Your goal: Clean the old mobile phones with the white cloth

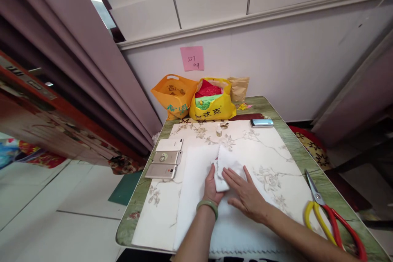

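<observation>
A small white cloth piece (229,163) with a zigzag edge lies on a larger white cloth sheet (196,180) spread over the table. My left hand (211,188), with a green bangle at the wrist, pinches the small piece's near left edge. My right hand (245,192) lies flat on the small piece, fingers stretched out and pointing left.
Three phones (167,157) lie in a row at the table's left. Yellow and red scissors (328,217) rest at the right edge. Two bags (196,100) stand at the back, with a blue-grey case (261,123) and small bottle (219,130) in front. A floral mat (276,159) covers the table.
</observation>
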`<state>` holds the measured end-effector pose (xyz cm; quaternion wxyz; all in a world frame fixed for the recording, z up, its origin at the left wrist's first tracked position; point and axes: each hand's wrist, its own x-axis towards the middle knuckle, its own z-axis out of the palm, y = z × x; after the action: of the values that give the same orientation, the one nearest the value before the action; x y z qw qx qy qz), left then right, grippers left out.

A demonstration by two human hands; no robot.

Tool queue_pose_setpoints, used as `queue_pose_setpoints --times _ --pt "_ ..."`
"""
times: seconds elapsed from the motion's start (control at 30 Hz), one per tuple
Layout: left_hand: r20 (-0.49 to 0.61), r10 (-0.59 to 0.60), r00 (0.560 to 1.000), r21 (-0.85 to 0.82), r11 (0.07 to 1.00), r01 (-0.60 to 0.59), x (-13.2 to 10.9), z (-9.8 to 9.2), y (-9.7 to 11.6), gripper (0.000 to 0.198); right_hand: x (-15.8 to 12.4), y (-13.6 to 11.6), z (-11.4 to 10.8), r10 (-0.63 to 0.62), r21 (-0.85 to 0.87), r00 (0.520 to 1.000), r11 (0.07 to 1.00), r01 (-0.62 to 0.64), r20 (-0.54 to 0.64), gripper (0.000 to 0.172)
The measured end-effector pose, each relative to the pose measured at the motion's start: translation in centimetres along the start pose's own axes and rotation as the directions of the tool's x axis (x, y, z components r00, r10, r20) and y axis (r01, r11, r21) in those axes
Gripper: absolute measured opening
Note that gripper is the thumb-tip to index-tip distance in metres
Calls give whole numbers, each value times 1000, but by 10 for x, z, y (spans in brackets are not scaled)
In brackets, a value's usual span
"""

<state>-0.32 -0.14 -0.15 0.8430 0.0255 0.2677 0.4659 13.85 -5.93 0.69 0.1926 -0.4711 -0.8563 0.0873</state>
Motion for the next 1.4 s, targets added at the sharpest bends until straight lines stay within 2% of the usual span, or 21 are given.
queue_pose_setpoints --times 0.1,0.2,0.37,0.47,0.57,0.67,0.8,0.9,0.97,1.07,1.2,1.3,1.4 --pt "14 -27 1000 11 1000 27 2 -2 1 47 -23 -10 -5 -82 21 997 996 83 -11 83" --pt "-6 -21 1000 22 1000 21 2 -4 3 49 -26 -12 -8 -133 45 991 990 133 -4 87" --pt "-30 -23 999 -16 1000 23 2 -6 3 36 12 2 -3 -51 91 999 994 52 -4 73" --pt "47 4 999 -27 1000 -3 2 -5 2 36 39 12 3 33 121 999 992 -33 1 64" --pt "93 12 996 -9 1000 -12 1 -2 1 40 48 13 6 82 118 997 990 -81 -6 64" --pt "66 -3 998 18 1000 2 -3 0 2 46 32 5 3 50 91 999 995 -49 -3 73" --pt "-106 -7 994 95 995 18 -7 0 6 62 -7 -11 -7 -124 87 990 989 118 66 84" --pt "-172 32 985 127 992 -11 -6 -1 7 65 -17 -14 -9 -186 84 977 980 178 99 86" --pt "-148 20 989 95 995 -6 -4 -1 6 61 -7 -10 -8 -162 67 982 985 156 94 83" --pt "-98 -22 995 49 998 26 -3 0 4 59 23 2 -2 -97 54 991 994 93 88 73" --pt "11 -24 1000 45 999 24 -5 6 4 61 57 16 2 15 35 997 999 -18 74 65" --pt "80 -47 996 40 998 44 -7 9 5 62 52 17 1 79 2 996 997 -79 36 70" --pt "46 -46 998 46 998 44 -8 8 6 65 24 7 -5 -12 -6 999 1000 12 46 77"
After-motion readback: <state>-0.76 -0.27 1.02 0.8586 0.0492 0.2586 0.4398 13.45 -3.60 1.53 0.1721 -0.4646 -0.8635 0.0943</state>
